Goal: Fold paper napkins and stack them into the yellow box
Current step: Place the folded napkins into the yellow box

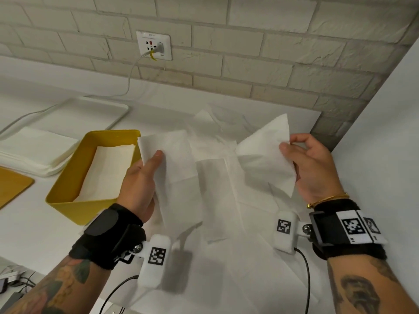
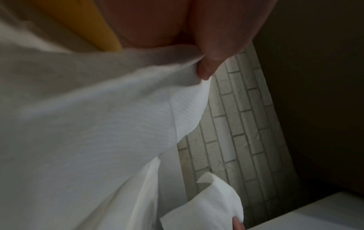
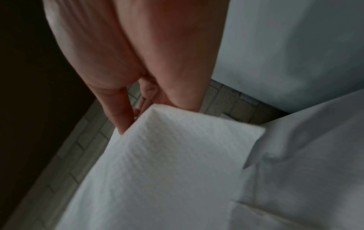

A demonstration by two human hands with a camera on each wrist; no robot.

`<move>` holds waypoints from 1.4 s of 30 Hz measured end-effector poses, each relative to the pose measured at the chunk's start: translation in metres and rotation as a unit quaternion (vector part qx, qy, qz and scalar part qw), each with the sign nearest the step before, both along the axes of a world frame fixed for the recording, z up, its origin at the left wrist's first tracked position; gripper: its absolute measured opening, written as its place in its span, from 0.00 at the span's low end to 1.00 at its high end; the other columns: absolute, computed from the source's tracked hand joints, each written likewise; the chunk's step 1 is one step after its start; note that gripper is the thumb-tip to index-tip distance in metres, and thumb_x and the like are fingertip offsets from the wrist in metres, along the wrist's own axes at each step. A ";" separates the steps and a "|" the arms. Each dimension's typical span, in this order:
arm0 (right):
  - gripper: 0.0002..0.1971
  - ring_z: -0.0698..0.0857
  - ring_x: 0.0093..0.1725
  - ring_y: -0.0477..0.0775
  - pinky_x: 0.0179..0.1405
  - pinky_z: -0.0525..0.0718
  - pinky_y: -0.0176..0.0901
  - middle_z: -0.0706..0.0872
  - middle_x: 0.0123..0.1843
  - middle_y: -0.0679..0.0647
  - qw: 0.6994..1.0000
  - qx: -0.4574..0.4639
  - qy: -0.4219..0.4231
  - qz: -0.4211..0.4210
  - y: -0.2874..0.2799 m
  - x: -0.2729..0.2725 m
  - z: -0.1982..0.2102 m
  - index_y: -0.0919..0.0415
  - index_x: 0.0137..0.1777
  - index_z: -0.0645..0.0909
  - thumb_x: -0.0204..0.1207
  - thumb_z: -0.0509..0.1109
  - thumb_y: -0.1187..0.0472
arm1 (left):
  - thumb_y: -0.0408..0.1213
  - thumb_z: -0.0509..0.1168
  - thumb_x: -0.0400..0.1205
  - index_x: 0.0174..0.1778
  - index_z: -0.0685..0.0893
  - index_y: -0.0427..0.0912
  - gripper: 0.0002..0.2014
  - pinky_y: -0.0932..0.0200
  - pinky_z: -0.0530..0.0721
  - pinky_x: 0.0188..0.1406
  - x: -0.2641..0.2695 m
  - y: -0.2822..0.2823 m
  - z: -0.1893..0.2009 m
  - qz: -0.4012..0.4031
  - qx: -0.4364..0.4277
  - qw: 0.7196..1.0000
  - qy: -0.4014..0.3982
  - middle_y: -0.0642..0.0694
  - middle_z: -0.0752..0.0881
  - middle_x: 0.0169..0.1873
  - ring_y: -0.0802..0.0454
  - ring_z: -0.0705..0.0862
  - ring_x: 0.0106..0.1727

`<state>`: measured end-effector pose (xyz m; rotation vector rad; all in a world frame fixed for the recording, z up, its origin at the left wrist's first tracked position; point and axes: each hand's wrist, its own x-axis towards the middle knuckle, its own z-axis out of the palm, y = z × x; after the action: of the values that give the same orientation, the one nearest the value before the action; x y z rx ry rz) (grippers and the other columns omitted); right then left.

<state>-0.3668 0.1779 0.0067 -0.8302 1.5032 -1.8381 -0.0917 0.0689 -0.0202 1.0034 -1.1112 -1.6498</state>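
Here, the white table (image 1: 56,225) runs along a pale brick wall (image 1: 249,53) and bears everything else in view. Loose unfolded paper napkins (image 1: 217,200) lie spread over its middle and near right. At far left a white tray (image 1: 97,109) lies flat near the wall, and in front of it sits a stack of flat napkins (image 1: 29,150). The yellow box (image 1: 74,177) stands open just left of centre, with folded napkins (image 1: 106,171) lying inside on its floor. A yellow lid (image 1: 11,184) lies at the left edge, apart from the box. One napkin (image 1: 179,159) is held up above the table between both hands. The left hand (image 1: 140,182) pinches its left edge, thumb on top, just beside the box's right wall. The right hand (image 1: 313,168) pinches the raised right corner between thumb and curled fingers. The two hands are well apart. On the wall, a white socket plate (image 1: 153,45) carries a plugged-in cable (image 1: 133,71) that trails down toward the tray.
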 end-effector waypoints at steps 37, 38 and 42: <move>0.18 0.93 0.44 0.55 0.52 0.92 0.54 0.94 0.41 0.52 0.949 0.242 0.091 0.183 -0.014 0.093 -0.046 0.56 0.55 0.83 0.69 0.85 0.63 | 0.49 0.61 0.89 0.71 0.83 0.34 0.23 0.38 0.82 0.70 -0.020 0.006 -0.017 -0.111 0.140 0.983 0.041 0.34 0.90 0.62 0.37 0.89 0.64; 0.19 0.92 0.42 0.55 0.49 0.91 0.52 0.92 0.38 0.51 0.935 0.268 0.104 0.207 -0.012 0.087 -0.048 0.57 0.54 0.83 0.67 0.86 0.64 | 0.49 0.61 0.89 0.70 0.84 0.34 0.22 0.40 0.84 0.66 -0.019 0.004 -0.015 -0.093 0.134 0.985 0.046 0.35 0.91 0.61 0.39 0.90 0.62; 0.15 0.91 0.36 0.56 0.40 0.89 0.45 0.92 0.37 0.61 0.909 0.327 0.103 0.238 -0.006 0.056 -0.040 0.65 0.53 0.83 0.70 0.82 0.72 | 0.44 0.63 0.89 0.60 0.88 0.40 0.13 0.43 0.85 0.62 -0.011 -0.006 -0.007 -0.031 0.104 0.992 0.068 0.40 0.93 0.54 0.45 0.93 0.54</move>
<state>-0.3113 0.1720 -0.0334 -0.9512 1.7042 -0.8269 -0.1023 0.0627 -0.0274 0.9797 -0.9017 -1.8849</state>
